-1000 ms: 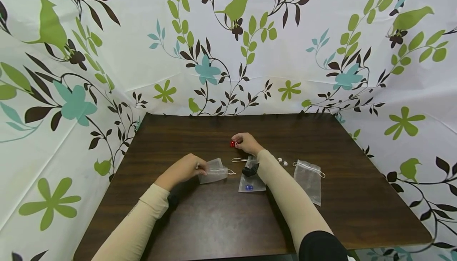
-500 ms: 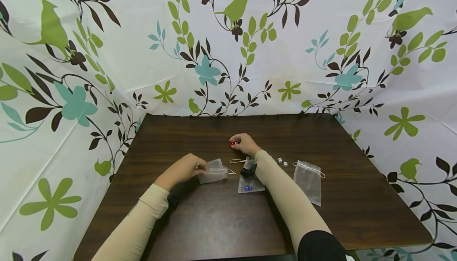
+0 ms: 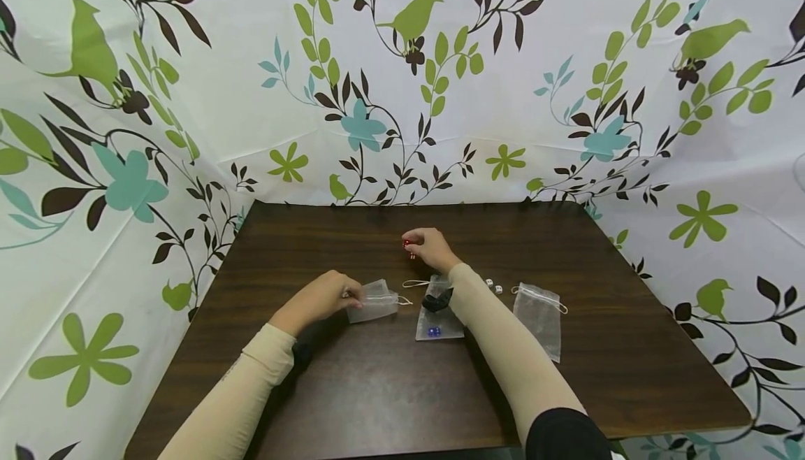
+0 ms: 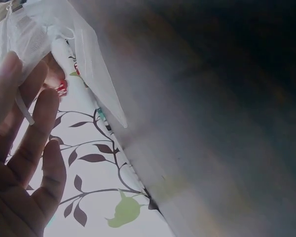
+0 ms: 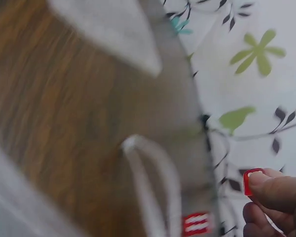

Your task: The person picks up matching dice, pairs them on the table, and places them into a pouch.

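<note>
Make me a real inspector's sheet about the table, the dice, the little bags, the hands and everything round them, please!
Surface: dark wood-look table, with a shine near the front.
Job's things: left bag in one hand; pinched red die in the other; second red die apart from the fingers. Middle bag has blue dice in or on it, can't tell which. White dice lie near the right bag.
Clutter: nothing seen beyond bags and dice.
Hands: left hand holds the left bag; right hand pinches a red die.
Cables: nothing seen; only bag cords.
Surroundings: white cloth with birds, leaves and flowers.
</note>
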A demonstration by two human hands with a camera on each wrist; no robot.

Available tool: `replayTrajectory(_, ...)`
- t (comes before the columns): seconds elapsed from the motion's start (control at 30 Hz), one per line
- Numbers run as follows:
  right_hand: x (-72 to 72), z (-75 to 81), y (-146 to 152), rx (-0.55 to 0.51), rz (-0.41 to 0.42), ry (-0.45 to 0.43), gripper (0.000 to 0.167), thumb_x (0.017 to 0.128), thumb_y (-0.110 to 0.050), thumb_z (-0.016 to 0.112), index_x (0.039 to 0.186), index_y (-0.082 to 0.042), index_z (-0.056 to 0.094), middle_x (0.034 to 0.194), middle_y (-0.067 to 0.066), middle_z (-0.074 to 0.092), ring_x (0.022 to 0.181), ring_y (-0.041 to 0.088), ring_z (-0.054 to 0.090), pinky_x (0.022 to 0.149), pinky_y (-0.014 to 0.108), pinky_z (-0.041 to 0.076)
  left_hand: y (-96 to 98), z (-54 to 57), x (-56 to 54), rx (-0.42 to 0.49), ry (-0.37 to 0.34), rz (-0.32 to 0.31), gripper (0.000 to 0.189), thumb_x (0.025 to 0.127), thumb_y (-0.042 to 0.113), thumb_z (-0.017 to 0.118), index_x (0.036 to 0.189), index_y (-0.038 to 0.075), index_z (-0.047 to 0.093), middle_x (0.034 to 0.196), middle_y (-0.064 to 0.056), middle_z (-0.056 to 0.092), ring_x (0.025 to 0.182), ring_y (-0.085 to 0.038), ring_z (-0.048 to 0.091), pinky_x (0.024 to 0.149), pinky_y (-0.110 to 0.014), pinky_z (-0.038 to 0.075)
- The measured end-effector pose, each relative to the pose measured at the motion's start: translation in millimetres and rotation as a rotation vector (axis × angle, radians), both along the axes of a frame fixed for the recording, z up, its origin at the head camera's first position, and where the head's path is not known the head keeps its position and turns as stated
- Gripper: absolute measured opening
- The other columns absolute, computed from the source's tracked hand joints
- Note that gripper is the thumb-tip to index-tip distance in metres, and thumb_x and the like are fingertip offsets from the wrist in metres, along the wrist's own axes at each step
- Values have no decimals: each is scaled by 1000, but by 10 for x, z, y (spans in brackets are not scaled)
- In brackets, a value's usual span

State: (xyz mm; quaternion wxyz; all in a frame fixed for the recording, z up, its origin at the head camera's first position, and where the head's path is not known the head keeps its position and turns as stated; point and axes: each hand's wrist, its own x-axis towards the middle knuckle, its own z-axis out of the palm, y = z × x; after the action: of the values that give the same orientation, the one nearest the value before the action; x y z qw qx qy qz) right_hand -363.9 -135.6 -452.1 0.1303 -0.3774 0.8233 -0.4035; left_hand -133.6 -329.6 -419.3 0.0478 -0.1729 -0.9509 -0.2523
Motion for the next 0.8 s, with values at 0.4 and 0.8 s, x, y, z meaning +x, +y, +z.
replayTrajectory(0.4, 466, 557, 100, -46, 194, -7, 27, 96, -14, 72, 122, -8, 72, 112, 5, 71, 95, 18, 69, 72, 32, 55, -23, 23, -29, 34, -29, -12, 8, 87, 13, 80, 83, 15, 73, 78, 10, 69, 68, -1, 58, 64, -25, 51)
replayTrajectory(0.8, 781, 549, 172, -60, 405, 78, 24, 96, -13, 72, 120, -11, 73, 119, 2, 71, 102, 11, 65, 85, 32, 54, -16, 13, -66, 48, -9, -2, 7, 87, 12, 80, 84, 15, 75, 79, 10, 70, 66, 0, 55, 62, -24, 49)
